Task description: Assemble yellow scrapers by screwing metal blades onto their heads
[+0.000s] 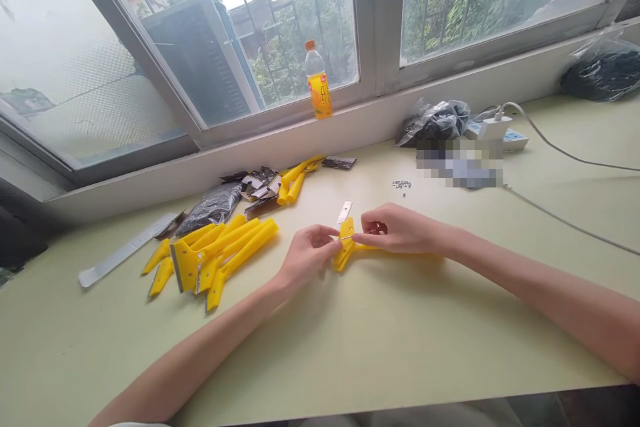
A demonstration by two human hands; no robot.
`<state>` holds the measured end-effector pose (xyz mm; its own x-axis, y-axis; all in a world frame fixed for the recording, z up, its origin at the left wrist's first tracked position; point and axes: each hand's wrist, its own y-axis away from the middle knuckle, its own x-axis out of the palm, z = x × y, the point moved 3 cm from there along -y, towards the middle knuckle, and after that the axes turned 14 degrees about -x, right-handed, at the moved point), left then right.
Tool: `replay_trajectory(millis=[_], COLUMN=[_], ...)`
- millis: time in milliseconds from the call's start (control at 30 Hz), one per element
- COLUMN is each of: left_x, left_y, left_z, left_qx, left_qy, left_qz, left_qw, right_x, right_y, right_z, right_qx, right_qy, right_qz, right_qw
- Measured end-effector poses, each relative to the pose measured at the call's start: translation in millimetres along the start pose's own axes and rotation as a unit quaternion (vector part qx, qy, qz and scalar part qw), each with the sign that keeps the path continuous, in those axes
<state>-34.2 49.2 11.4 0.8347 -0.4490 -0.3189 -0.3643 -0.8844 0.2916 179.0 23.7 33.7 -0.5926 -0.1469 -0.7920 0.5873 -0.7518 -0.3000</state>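
Observation:
A yellow scraper [344, 257] lies on the table, its handle running right beneath my right hand. My left hand [311, 252] is closed on the left edge of its head, thumb and fingers pinching it. In my right hand [395, 228] is a small screwdriver [347, 237], with a thin metal shaft and a bit of red handle showing between the fingers. Its shaft crosses the scraper head and the tip is close to my left fingertips. Just beyond the head lies a silver blade [345, 212] with holes in it.
Several yellow scrapers with blades [220, 257] are piled at left, beside a black plastic bag [213, 207] and a long pale strip [133, 250]. Behind are loose yellow handles [295, 183] and dark packets [263, 183]. Small screws or nuts [401, 184] sit ahead. A bottle [319, 87] stands on the sill.

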Motion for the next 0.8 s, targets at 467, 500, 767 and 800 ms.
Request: replay_trajectory(millis=[467,500,767,800], left_x=[3.8,2.9,1.5,2.1], left_y=[-1.7,-3.5,0.5,2.0], left_z=[-5.0,-3.8,4.7,4.8], left_qx=[0.021,0.018,0.031,0.029], left_qy=[-0.118,-0.116,-0.016,-0.003], left_qz=[-0.054,-0.049,-0.028,-0.023], left_qw=[0.991,0.992,0.999,0.999], right_x=[2.2,2.0,3.4,3.4], right_y=[0.1,0.3,0.5,0.5], right_z=[-0.4,0.6,5.6,5.4], right_qx=[-0.054,-0.058,-0.046,-0.043], right_qy=[0.055,0.062,0.125,0.130], right_qz=[0.031,0.031,0.057,0.052], right_qw=[0.997,0.996,0.989,0.989])
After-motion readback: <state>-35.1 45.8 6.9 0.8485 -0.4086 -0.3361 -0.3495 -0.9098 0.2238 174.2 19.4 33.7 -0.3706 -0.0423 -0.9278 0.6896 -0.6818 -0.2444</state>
